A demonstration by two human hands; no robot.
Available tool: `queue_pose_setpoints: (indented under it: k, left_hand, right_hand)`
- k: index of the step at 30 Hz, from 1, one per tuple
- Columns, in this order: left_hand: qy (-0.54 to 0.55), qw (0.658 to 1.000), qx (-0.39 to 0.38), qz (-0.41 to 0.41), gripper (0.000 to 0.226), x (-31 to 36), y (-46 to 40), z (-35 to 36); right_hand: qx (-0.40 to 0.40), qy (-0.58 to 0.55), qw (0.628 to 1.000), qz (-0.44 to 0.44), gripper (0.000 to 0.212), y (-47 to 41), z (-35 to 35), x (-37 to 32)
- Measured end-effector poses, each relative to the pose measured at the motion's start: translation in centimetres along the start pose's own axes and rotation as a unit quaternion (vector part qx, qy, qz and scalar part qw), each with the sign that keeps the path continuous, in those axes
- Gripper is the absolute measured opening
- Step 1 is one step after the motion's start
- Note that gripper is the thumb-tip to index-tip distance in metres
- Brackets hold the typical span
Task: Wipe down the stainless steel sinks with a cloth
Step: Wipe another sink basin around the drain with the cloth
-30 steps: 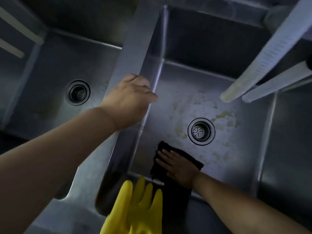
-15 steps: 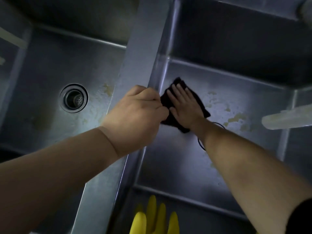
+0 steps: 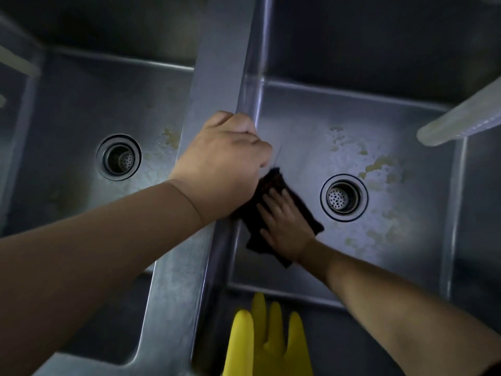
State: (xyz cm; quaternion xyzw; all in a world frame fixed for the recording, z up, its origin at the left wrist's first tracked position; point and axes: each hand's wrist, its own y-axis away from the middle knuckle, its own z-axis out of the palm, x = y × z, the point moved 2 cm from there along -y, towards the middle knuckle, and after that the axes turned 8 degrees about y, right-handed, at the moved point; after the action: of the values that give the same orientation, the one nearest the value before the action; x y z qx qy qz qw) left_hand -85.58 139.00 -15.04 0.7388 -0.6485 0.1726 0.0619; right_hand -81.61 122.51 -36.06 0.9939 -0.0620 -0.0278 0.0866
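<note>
Two steel basins side by side, split by a flat divider (image 3: 214,85) running from 12 to 7 o'clock.

Right hand (image 3: 284,229) lies flat, fingers straight and spread, palm down on a dark cloth (image 3: 306,213). It presses the cloth rather than clutching it. Cloth sits on the floor of the right sink (image 3: 352,115), against the left wall, just at 9 o'clock from the drain (image 3: 343,198) and not touching it. One corner of the cloth runs under the left hand from this angle.

Left hand (image 3: 225,164) is curled over the divider's right edge, fingers wrapped down the far side and out of sight, thumb tucked. It grips the divider, forearm crossing the left sink (image 3: 81,99).

Yellowish patches on the right sink's floor at 12 to 5 o'clock of the drain. A smaller patch in the left sink near the divider, at 2 o'clock from that basin's drain (image 3: 119,157).

Yellow glove (image 3: 268,346) hangs at 6 o'clock, fingers up, over the near wall. A pale tube (image 3: 461,122) juts in at 2 o'clock.
</note>
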Motion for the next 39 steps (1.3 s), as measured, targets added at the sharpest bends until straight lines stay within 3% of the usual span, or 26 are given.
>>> queue_pose_setpoints:
  k: [5,11,19,26,33,39]
  left_hand:
    - [-0.008,1.000,-0.008,0.000,0.015,-0.1,0.0,-0.1]
    - [-0.012,1.000,-0.009,-0.006,0.015,-0.3,0.0,0.1]
    - [-0.021,0.999,-0.034,-0.030,0.012,-0.2,-0.2,0.1]
    - [-0.012,0.999,-0.023,-0.031,0.015,-0.1,-0.5,0.0]
    - [-0.052,0.996,-0.058,-0.046,0.020,0.1,-0.6,0.1]
    - [-0.124,0.982,-0.137,-0.034,0.010,1.2,-0.7,0.5]
  right_hand:
    - [-0.040,0.028,0.967,-0.248,0.057,5.6,1.5,-5.3]
    - [-0.025,0.048,0.948,-0.314,0.060,4.8,1.6,-4.2]
    - [-0.033,0.043,0.991,-0.120,0.071,-2.9,0.7,2.6]
    - [-0.012,0.016,0.999,0.034,0.067,-12.3,-0.7,9.3]
    - [0.004,0.029,0.995,0.099,0.069,-16.8,-2.4,12.4]
    - [0.001,0.016,0.988,0.153,0.066,-13.2,-2.1,14.8]
